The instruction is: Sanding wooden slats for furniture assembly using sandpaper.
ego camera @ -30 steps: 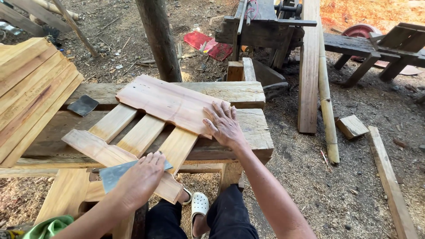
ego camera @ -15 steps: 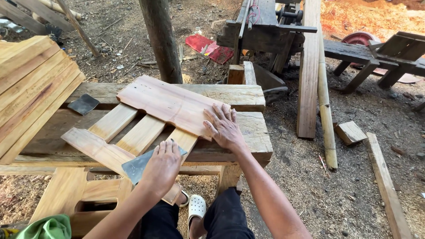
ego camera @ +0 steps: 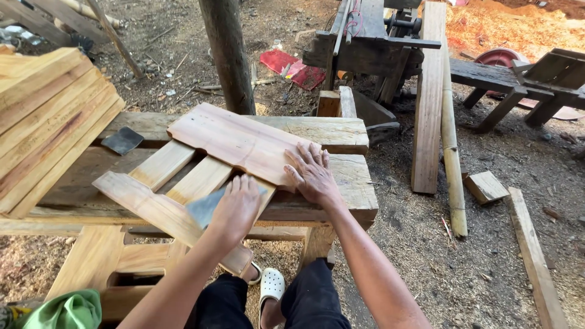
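A flat reddish shaped board point(ego camera: 234, 141) lies on top of several pale wooden slats point(ego camera: 201, 180) on a rough wooden workbench point(ego camera: 341, 131). My right hand point(ego camera: 312, 173) presses flat, fingers spread, on the board's near right corner. My left hand point(ego camera: 236, 207) rests on a grey sheet of sandpaper point(ego camera: 204, 207) and pushes it against a slat just below the board's edge. A diagonal slat point(ego camera: 143, 201) crosses the others at the front left.
A second grey sandpaper piece point(ego camera: 122, 140) lies on the bench's left. Stacked planks point(ego camera: 42, 116) fill the left side. A post point(ego camera: 230, 55) rises behind the bench. Long boards and a pole point(ego camera: 436, 103) lean at right, with offcuts point(ego camera: 485, 186) on the sawdust ground.
My left hand has slid the sandpaper up and to the right along the slats toward the board. My right hand has stayed pressed on the board.
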